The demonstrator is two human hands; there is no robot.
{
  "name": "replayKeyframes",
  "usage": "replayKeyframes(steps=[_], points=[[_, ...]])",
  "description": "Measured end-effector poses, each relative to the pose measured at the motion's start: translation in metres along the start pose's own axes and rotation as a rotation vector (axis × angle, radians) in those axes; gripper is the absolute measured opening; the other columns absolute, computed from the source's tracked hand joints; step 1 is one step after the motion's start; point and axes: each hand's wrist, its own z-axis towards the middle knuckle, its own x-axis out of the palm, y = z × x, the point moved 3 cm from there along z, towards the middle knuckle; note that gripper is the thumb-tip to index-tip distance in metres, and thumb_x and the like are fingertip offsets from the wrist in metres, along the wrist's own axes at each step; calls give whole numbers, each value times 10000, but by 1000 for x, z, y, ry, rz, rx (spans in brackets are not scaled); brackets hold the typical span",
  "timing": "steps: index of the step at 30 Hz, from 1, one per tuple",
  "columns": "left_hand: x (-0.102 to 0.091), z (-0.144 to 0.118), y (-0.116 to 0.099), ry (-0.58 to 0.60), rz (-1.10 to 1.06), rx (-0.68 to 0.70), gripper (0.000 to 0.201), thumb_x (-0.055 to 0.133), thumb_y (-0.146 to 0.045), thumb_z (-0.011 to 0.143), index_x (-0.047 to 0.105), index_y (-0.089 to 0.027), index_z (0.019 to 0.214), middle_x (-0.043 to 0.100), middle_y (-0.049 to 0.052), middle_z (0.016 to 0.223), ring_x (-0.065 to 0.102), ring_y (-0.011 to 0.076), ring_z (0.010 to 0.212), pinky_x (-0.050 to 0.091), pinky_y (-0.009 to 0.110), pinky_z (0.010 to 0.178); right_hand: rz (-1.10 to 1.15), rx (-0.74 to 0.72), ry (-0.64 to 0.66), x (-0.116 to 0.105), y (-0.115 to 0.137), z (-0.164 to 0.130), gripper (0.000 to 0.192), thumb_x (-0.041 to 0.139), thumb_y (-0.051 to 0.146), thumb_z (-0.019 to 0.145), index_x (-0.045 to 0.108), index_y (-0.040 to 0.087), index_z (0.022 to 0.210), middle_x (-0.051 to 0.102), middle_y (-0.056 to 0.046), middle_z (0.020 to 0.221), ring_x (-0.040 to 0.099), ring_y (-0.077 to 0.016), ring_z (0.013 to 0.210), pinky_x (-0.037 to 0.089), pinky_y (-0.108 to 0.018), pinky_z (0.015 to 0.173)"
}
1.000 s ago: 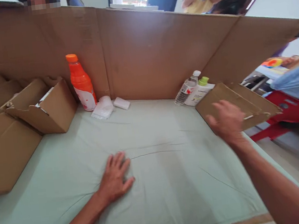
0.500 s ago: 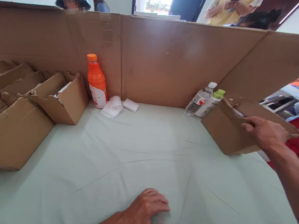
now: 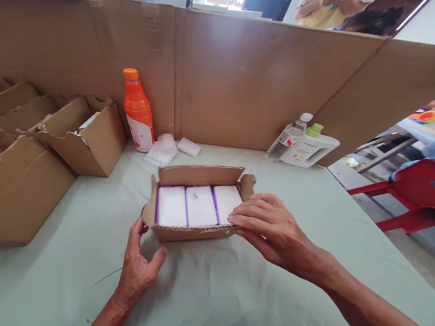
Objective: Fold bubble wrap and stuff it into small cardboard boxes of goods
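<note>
Cardboard box (image 3: pixel 194 233), open at the top, sits near the middle of the desk (image 3: pixel 324 255), directly in front of the person. Three white packs (image 3: pixel 201 206) edged in purple stand side by side inside it. The right hand (image 3: pixel 271 228) grasps the box at its near right corner, fingers laid over the top edge. The left hand (image 3: pixel 138 265) is at the other end, loosely spread rather than clenched – fingertips against the left flap, thumb held apart near the front wall.

Behind the box, an orange bottle (image 3: pixel 139 112) stands upright, with a crumpled clear wrapper (image 3: pixel 161 150) and a small white packet (image 3: pixel 189 147) just beside it. Farther right, a clear bottle (image 3: pixel 289 138) leans near a white jug (image 3: pixel 307 151) with a green cap. More cardboard bins (image 3: pixel 18 187) crowd the left side, and a tall cardboard panel (image 3: pixel 242 75) runs along the back. Beyond the right edge – a red chair (image 3: pixel 431 192).
</note>
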Motion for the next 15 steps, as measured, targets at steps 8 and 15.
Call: replayKeyframes(steps=[8, 15], points=[[-18, -4, 31, -11, -34, -172, 664, 728, -498, 733, 558, -157, 1277, 680, 149, 1173, 632, 346, 1198, 513, 497, 1029, 493, 787, -313, 52, -74, -52, 307, 638, 500, 906, 743, 271, 1082, 769, -60, 1078, 718, -259, 967, 578, -441, 904], [-12, 27, 28, 52, -35, -186, 385, 687, -389, 706, 608, -166, 1010, 686, 79, 895, 681, 277, 923, 563, 378, 802, 761, 839, -261, 136, -70, -54, 558, 502, 589, 966, 582, 297, 1435, 629, -49, 1427, 482, -279, 1424, 419, -472, 1173]])
